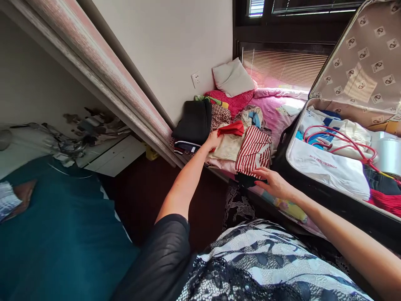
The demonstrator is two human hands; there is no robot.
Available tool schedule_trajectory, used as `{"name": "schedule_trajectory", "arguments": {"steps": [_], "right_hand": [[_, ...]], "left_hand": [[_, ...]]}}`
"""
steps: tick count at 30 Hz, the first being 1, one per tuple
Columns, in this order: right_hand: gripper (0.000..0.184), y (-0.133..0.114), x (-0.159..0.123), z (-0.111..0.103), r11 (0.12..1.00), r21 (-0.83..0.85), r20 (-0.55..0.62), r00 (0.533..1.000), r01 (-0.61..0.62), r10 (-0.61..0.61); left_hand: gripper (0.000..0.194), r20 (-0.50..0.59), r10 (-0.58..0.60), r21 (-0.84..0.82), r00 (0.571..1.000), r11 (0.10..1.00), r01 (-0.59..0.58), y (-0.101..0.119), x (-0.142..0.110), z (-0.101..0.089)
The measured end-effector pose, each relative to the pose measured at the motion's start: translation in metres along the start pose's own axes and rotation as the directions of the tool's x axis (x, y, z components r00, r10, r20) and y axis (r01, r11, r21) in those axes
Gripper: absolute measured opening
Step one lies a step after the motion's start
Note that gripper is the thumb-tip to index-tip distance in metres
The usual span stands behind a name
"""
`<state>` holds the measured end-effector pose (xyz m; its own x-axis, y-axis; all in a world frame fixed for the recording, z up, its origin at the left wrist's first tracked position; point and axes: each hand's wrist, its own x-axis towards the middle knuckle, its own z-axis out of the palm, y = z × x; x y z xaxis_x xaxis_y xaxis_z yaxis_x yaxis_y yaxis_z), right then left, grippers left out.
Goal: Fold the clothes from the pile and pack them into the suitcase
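Note:
My left hand (214, 140) is closed on one end of a red cloth (232, 128), which lies over a folded cream garment (231, 146). Beside that lies a red-and-white striped garment (254, 150), loosely folded. My right hand (273, 184) hovers at its near edge, fingers apart and nothing visible in them; whether a fingertip touches the cloth I cannot tell. Left of my left hand sits a stack of folded dark clothes (192, 123), with a brown patterned cloth (220, 116) just behind. A crumpled grey-beige garment (250, 117) rests beyond the stripes.
To the right, an open suitcase (282, 161) holds a folded white shirt (328, 165), a red cord (340, 144) and other clothes. A pale pillow (234, 77) leans at the wall. A curtain (103, 62) hangs at left, beyond which is a teal-covered bed (62, 225).

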<state>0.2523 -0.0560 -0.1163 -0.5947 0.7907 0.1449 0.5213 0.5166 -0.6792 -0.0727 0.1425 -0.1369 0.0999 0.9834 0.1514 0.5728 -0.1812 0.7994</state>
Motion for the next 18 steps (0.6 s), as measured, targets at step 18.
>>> {"name": "schedule_trajectory", "arguments": {"steps": [18], "right_hand": [[0.032,0.003,0.002,-0.005,0.994,0.061,0.047,0.995,-0.087,0.084]], "left_hand": [[0.044,-0.188,-0.268,-0.079,0.945,0.963,0.258,-0.008,-0.016,-0.010]]}}
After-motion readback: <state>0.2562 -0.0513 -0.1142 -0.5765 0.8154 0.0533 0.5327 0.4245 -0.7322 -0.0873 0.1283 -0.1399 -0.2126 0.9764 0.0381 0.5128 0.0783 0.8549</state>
